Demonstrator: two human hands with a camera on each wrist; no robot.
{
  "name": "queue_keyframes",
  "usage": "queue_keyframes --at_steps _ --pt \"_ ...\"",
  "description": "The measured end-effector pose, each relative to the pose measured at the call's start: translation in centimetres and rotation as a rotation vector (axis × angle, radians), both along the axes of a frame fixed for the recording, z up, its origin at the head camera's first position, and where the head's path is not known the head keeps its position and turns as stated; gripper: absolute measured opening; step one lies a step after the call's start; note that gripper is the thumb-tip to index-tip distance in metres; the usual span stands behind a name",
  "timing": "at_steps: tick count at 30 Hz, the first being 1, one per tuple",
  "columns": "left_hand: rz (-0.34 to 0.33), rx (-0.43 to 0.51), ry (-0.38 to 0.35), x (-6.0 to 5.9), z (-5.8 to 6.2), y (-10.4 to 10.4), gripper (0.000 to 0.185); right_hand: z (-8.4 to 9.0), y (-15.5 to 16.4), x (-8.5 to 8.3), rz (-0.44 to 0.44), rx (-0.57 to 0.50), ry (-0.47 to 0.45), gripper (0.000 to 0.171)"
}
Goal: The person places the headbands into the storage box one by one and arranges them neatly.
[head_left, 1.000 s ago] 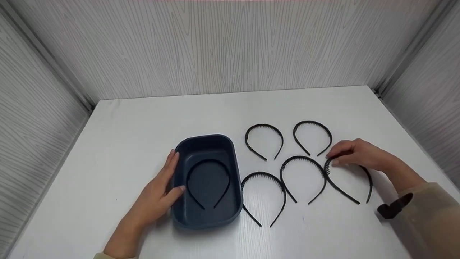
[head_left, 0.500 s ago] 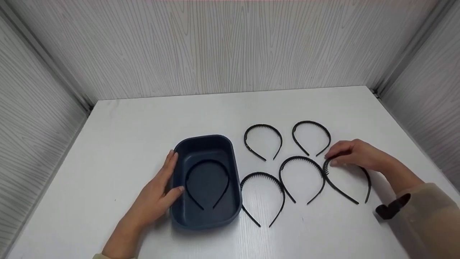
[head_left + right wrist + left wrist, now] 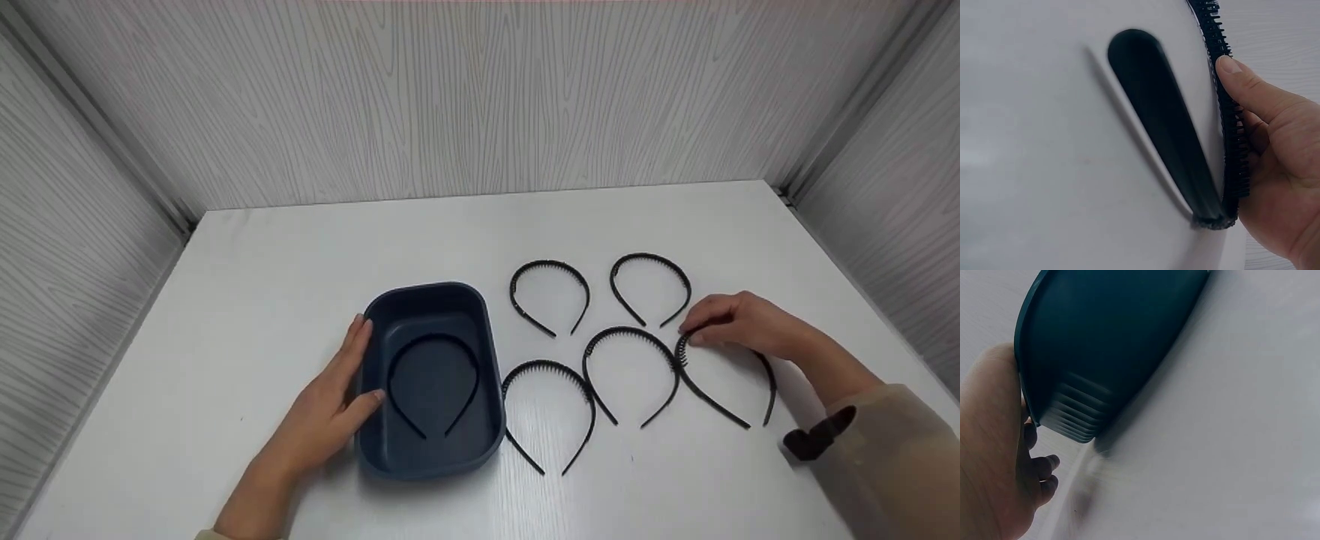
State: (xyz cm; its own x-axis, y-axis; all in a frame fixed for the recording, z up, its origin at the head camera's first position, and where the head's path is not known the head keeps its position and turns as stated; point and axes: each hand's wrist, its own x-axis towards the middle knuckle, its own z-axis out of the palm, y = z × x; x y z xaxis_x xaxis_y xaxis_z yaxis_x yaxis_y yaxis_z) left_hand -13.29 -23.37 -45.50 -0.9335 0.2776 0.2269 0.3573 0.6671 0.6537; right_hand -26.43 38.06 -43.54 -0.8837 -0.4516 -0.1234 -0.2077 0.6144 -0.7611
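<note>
My left hand [image 3: 322, 409] holds the left wall of a dark blue plastic basin [image 3: 427, 459], thumb over the rim and fingers along the outside. Inside the basin lies one black headband [image 3: 433, 337]. At the right, my right hand [image 3: 757, 322] pinches the curved top of another black toothed headband [image 3: 721, 409], whose ends point toward the near side of the table. Part of its top is hidden by the fingers. In the right wrist view the thumb presses on the toothed band [image 3: 1216, 84], with one smooth, wide end [image 3: 1157, 112] near the camera.
Between basin and right hand lie more black headbands: one against the basin [image 3: 546, 363], a middle one [image 3: 626, 329], a back-left one [image 3: 550, 262] and a back-right one [image 3: 649, 256]. Wood-grain panels [image 3: 480, 97] enclose the white table [image 3: 285, 255].
</note>
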Motion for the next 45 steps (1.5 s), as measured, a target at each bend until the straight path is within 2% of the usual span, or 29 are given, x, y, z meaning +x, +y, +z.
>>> queue_keyframes --at_steps 25,35,45 --pt "-0.001 0.003 0.003 0.1 -0.1 0.0 0.086 0.0 0.1 -0.1 0.027 -0.011 -0.001 0.018" --pt "-0.012 0.036 0.026 0.0 -0.1 0.2 0.086 0.7 0.2 -0.1 0.006 0.038 -0.003 0.018" --pt "-0.015 0.042 0.032 0.3 -0.1 0.2 0.086 2.4 0.1 -0.1 -0.026 0.056 -0.003 0.021"
